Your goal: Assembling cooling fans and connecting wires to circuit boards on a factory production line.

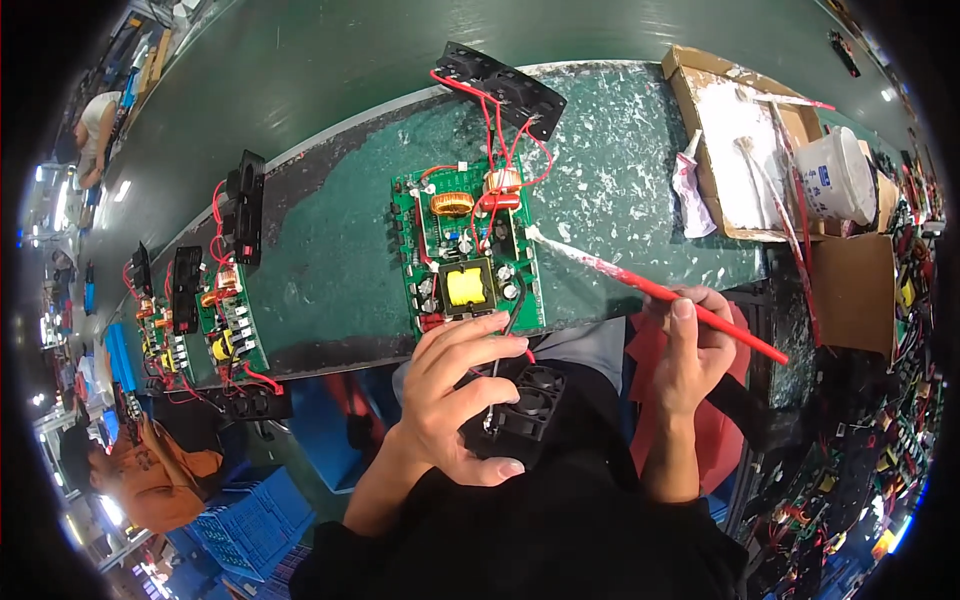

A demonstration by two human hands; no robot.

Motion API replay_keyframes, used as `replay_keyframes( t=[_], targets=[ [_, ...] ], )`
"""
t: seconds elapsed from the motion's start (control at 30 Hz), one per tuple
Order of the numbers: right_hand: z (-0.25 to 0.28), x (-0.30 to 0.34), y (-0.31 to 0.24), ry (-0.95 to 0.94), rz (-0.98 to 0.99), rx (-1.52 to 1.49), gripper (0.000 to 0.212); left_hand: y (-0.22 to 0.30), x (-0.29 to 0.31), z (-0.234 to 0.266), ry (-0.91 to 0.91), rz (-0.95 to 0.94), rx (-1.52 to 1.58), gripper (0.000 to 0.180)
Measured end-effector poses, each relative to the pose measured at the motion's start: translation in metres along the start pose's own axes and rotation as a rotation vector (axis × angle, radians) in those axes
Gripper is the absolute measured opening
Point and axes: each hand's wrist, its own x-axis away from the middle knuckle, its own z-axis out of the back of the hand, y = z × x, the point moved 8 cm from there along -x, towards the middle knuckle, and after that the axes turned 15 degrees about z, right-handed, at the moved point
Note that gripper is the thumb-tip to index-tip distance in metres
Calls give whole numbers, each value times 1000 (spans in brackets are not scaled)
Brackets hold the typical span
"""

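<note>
A green circuit board (pixel 409 262) lies on the worktable, with a yellow-wrapped transformer (pixel 466 287), copper coils and capacitors on it. Red wires link it to a black panel (pixel 502 88) beyond its far edge. My right hand (pixel 692 340) grips a long red stick (pixel 640 283) whose far part is coated in white paste. The stick's white tip rests at or just above the board's right edge. My left hand (pixel 450 390) is open, fingers spread, over the board's near edge. Beneath it, a black fan unit (pixel 535 402) hangs at the table's near edge, partly hidden by the fingers.
At the right stand a cardboard box (pixel 690 92) holding white paste and smeared sticks, a white tub (pixel 838 178) and a crumpled tube (pixel 692 190). More wired boards (pixel 228 322) lie at left. Blue crates (pixel 245 525) and a person in orange (pixel 165 475) are at lower left.
</note>
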Motion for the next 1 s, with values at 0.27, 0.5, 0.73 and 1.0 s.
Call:
replay_keyframes(
  t=[0.27, 0.5, 0.73, 1.0],
  targets=[
    [5, 7, -2, -31, 26, -34, 15, 0, 1, -2, -10, 7, -2, 62],
    [7, 5, -5, 1, 26, -22, 13, 2, 1, 2, 7, 11, 14, 54],
    [14, 7, 2, 22, -11, -58, 14, 2, 0, 0, -6, 14, 16, 54],
    [18, 8, -3, 49, 7, -55, 15, 3, 0, 0, -9, 22, 12, 55]
  ],
)
